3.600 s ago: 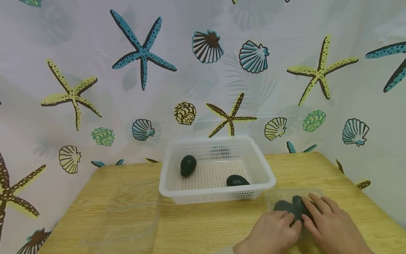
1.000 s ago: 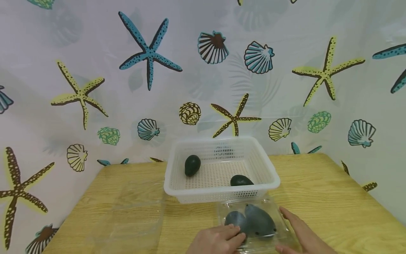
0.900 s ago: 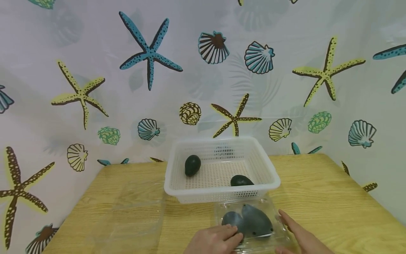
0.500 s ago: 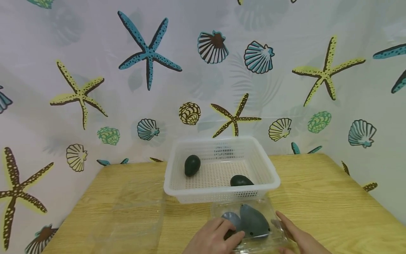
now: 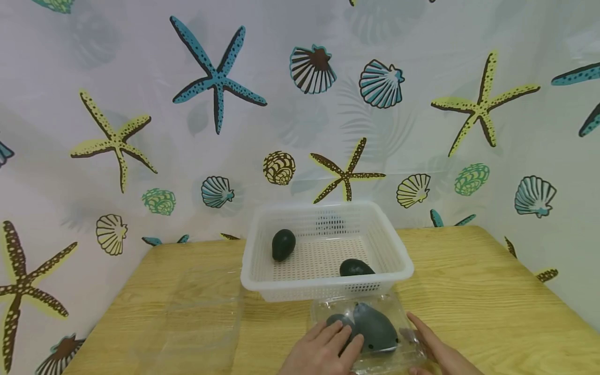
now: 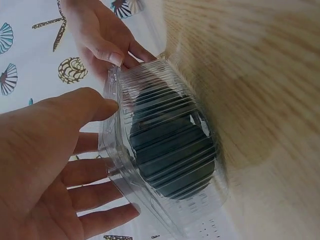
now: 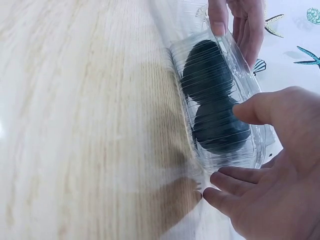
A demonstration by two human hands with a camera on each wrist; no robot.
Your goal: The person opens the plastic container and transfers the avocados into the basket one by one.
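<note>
Glossy clear plastic clamshell (image 5: 370, 333), wood-grain table (image 5: 469, 291)

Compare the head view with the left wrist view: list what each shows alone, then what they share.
Head view only: the white basket with two loose avocados inside, an empty clear tray and the seashell backdrop.

Left wrist view only: the ribbed side wall of the container, close up.

Both: the clear clamshell holding dark avocados, the left hand, the right hand and the wooden table.

Staged tabletop booth: seashell-print curtain (image 5: 300, 104) backdrop
</note>
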